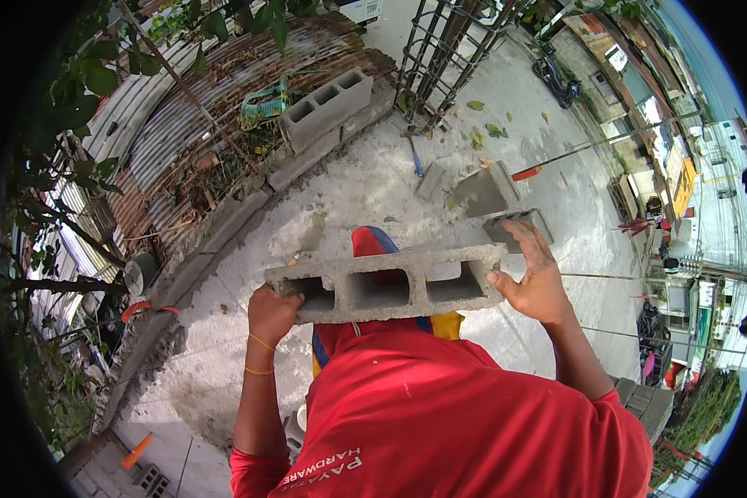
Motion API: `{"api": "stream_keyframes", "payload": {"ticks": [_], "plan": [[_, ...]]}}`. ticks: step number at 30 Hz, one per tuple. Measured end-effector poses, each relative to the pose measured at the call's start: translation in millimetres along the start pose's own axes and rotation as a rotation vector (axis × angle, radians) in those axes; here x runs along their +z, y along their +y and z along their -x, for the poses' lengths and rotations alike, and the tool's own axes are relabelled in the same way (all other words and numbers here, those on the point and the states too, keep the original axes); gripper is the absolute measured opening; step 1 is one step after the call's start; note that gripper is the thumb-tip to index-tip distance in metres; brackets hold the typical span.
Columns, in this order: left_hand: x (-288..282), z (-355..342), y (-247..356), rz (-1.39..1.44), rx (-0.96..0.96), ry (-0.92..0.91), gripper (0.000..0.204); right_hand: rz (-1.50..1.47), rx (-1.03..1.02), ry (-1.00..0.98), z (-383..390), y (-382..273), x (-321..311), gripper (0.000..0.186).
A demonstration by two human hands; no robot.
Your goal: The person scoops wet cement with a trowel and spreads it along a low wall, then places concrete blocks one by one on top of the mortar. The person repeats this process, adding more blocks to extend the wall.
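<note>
A grey hollow concrete block with three openings is held in front of my red shirt, its long side running left to right. My left hand grips its left end, with the thumb hooked at the end opening. At the other end my right hand presses on the block, its thumb on the corner and its fingers stretched up along the end. Behind the block, a red and blue piece of clothing shows partly.
Another hollow block sits on the low wall beside rusty corrugated sheets. Ahead rises a rebar cage. A blue-handled tool and block pieces lie on the concrete ground. Stacked blocks stand at right.
</note>
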State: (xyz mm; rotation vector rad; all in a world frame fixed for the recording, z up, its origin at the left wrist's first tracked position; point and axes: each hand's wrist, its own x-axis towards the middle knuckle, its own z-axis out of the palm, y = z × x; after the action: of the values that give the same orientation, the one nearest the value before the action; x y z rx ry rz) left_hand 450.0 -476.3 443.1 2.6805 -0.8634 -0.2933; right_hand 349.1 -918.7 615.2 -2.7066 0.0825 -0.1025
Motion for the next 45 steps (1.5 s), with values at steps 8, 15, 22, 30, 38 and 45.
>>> {"api": "stream_keyframes", "payload": {"ticks": [8,15,22,30,38,45], "plan": [[-3.8,6.1,13.8,0.347,-0.215,0.119,0.026,0.575,-0.115,-0.83,-95.5,-34.8,19.9,0.059],[-18.7,17.0,30.8,0.451,-0.689,0.119,0.031,0.535,-0.247,-0.8,-113.0,-41.3,23.0,0.037],[-103.1,34.9,6.2,0.059,-0.357,0.162,0.023,0.619,-0.54,-0.777,-185.6,-98.0,-22.4,0.041],[-256.7,1.6,-9.8,0.339,-0.83,0.475,0.029,0.457,-0.796,-0.643,-322.2,-192.5,-68.7,0.034],[-433.3,-3.9,-26.2,-0.023,-0.759,0.478,0.013,0.382,-1.085,-0.515,-471.8,-301.9,-136.6,0.035],[-597.1,22.1,-46.9,-0.458,-0.826,0.483,0.016,0.233,-1.279,-0.244,-537.1,-423.4,-224.9,0.035]]}}
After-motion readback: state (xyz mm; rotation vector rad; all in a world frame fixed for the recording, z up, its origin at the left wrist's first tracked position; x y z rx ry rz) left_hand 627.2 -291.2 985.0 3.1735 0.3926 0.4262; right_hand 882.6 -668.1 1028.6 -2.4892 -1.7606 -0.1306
